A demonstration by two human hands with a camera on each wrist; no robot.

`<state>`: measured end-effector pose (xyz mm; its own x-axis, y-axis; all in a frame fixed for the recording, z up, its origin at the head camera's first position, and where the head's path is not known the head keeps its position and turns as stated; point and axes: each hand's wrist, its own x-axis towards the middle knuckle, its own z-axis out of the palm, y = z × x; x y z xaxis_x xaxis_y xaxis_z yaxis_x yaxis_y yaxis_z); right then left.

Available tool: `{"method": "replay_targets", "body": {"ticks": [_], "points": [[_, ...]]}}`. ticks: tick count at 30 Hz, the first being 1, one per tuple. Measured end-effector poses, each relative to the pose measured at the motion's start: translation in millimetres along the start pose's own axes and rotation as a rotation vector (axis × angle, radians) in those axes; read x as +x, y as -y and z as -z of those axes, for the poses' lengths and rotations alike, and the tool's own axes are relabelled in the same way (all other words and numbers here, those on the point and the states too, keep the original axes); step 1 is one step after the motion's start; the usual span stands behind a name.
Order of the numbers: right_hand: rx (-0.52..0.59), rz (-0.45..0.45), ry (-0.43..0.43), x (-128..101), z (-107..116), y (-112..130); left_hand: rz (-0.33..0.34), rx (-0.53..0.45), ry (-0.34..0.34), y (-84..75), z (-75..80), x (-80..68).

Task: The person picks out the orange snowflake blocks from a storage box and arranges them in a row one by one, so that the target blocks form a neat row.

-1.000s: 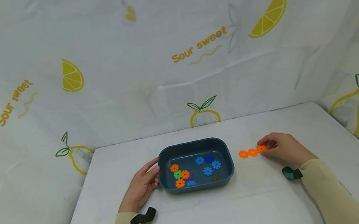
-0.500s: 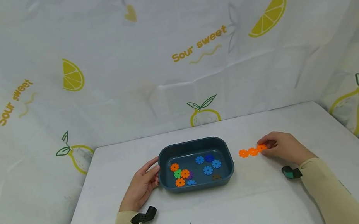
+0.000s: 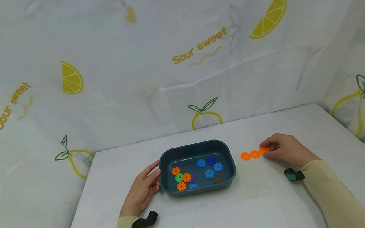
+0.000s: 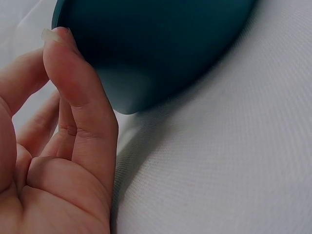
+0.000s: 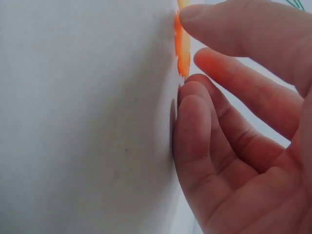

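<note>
A dark blue-green tray (image 3: 199, 190) stands on the white table, with toothed plastic discs inside. My left hand (image 3: 142, 190) holds the tray's left side, a fingertip at its rim in the left wrist view. Right of the tray, two orange toothed discs (image 3: 255, 154) lie side by side. A third orange disc (image 3: 263, 150) continues their row, and my right hand (image 3: 286, 149) pinches it at the table surface. Seen from the right wrist, the thumb presses on the orange edge (image 5: 183, 44) while the other fingers rest low against the tabletop; part of the disc is hidden.
Inside the tray, blue discs (image 3: 209, 173) sit on the right, near a brown one (image 3: 218, 180). Orange discs (image 3: 181, 186), a green disc (image 3: 179, 177) and a purple disc are grouped on the left. A lemon-printed white cloth (image 3: 126, 119) hangs behind the table.
</note>
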<state>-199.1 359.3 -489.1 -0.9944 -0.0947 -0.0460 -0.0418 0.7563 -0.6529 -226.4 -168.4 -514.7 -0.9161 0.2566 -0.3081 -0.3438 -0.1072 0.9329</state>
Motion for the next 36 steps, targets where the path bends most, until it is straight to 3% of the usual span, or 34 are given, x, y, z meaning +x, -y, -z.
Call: {"method": "replay_targets", "body": {"ticks": [10, 17, 25, 29, 36], "points": [[-0.015, 0.047, -0.023, 8.6, 9.9, 21.7, -0.017, -0.004, -0.004, -1.3, 6.8, -4.0], [-0.018, 0.151, 0.018, 34.1, 14.4, 79.3, -0.026, -0.006, -0.009, -1.7, 7.4, -1.7], [0.062, 0.338, 0.205, 69.1, -3.3, 150.7, -0.022, 0.015, 0.006, -1.6, 0.8, -1.5], [0.106, 0.369, 0.312, 78.8, -17.8, 172.0, -0.025, 0.016, 0.010, -2.3, -1.4, -2.0], [0.048, 0.410, 0.488, 93.0, -58.1, 195.7, -0.032, 0.031, 0.005, -4.0, -1.1, -2.8]]}}
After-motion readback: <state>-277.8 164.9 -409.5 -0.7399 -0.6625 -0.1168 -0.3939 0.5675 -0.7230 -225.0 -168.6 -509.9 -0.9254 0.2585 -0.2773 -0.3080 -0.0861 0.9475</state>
